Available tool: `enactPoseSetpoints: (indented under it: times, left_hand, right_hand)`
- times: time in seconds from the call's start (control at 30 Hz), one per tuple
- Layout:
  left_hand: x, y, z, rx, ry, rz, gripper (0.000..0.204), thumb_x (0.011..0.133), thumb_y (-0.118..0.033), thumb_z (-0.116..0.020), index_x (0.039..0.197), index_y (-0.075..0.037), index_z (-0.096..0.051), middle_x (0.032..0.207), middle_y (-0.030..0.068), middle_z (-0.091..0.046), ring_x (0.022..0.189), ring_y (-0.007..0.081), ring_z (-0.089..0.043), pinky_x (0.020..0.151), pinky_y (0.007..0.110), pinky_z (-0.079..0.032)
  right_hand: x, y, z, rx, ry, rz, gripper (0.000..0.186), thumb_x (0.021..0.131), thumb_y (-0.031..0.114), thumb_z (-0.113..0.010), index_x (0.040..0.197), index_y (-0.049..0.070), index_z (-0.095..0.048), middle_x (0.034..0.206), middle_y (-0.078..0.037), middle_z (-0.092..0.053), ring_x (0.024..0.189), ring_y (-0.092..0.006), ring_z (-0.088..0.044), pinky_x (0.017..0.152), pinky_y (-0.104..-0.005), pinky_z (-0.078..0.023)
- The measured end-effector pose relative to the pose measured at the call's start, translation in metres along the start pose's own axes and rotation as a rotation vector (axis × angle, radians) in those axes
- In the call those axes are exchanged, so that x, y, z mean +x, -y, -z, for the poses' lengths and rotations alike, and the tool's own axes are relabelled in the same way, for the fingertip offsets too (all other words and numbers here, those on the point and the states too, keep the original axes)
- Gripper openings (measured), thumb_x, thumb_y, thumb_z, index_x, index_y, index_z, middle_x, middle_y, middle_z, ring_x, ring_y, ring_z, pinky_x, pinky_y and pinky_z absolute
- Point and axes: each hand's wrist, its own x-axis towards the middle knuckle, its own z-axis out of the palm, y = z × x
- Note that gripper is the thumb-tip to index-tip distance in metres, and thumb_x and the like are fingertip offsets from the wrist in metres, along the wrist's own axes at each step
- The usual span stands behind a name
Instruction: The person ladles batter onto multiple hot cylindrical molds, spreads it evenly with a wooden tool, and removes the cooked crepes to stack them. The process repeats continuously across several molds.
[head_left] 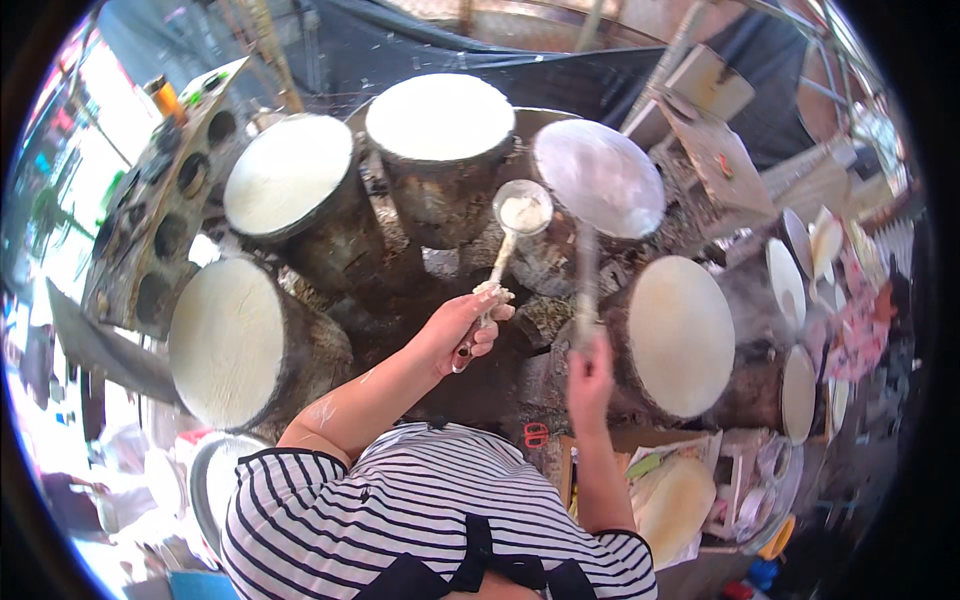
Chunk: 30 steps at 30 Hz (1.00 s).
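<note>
My left hand (462, 330) is wrapped round the handle of a ladle (523, 210). Its cup holds white batter, and more batter clings to the handle and my fingers. My right hand (591, 380) grips a long thin tool (587, 265), too smeared by motion to name its kind. The tool's far end reaches up to the near edge of a greyish-white round griddle top (600, 180) on a drum stove. The ladle's cup hangs just left of that griddle. A pale round griddle top (682, 337) stands just right of my right hand.
More drum stoves with white-coated tops curve round me: one at the far middle (440, 118), one at far left (290, 174), one at left (228, 345). A board with round holes (170, 235) stands at left. Red-handled scissors (536, 434) lie near my right forearm, by a pale round sheet (672, 508).
</note>
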Motion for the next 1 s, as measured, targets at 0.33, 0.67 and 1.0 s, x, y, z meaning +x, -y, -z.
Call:
enactPoseSetpoints:
  times: [0.33, 0.67, 1.0]
  left_hand:
    - [-0.133, -0.030, 0.063, -0.183, -0.743, -0.577, 0.033, 0.095, -0.023, -0.042, 0.112, 0.002, -0.054, 0.055, -0.0019, -0.043, 0.039, 0.0052, -0.034, 0.034, 0.019, -0.029]
    - [-0.230, 0.051, 0.064, -0.515, -1.429, -1.008, 0.041, 0.094, -0.024, -0.047, 0.126, 0.003, -0.044, 0.062, -0.0027, -0.043, 0.041, 0.0002, -0.031, 0.031, 0.014, -0.021]
    - [-0.326, 0.209, 0.119, -0.932, -1.262, -1.237, 0.040, 0.095, -0.018, -0.047, 0.124, 0.008, -0.037, 0.092, 0.0130, -0.054, 0.049, 0.0047, -0.030, 0.037, 0.017, -0.029]
  right_hand:
    - [-0.002, 0.121, -0.189, 0.295, 1.067, 0.221, 0.041, 0.083, 0.022, -0.063, 0.118, 0.006, -0.049, 0.085, -0.015, -0.064, 0.074, -0.0271, -0.065, 0.064, -0.0339, -0.051]
    - [-0.066, 0.176, -0.259, 0.441, 2.261, -0.064, 0.027, 0.084, 0.024, -0.057, 0.091, -0.002, -0.052, 0.066, -0.011, -0.060, 0.053, -0.0181, -0.062, 0.047, -0.0304, -0.049]
    - [-0.192, 0.166, -0.282, 0.276, 2.411, -0.108, 0.017, 0.079, 0.012, -0.059, 0.084, -0.003, -0.054, 0.060, -0.010, -0.057, 0.045, -0.0190, -0.056, 0.039, -0.0321, -0.046]
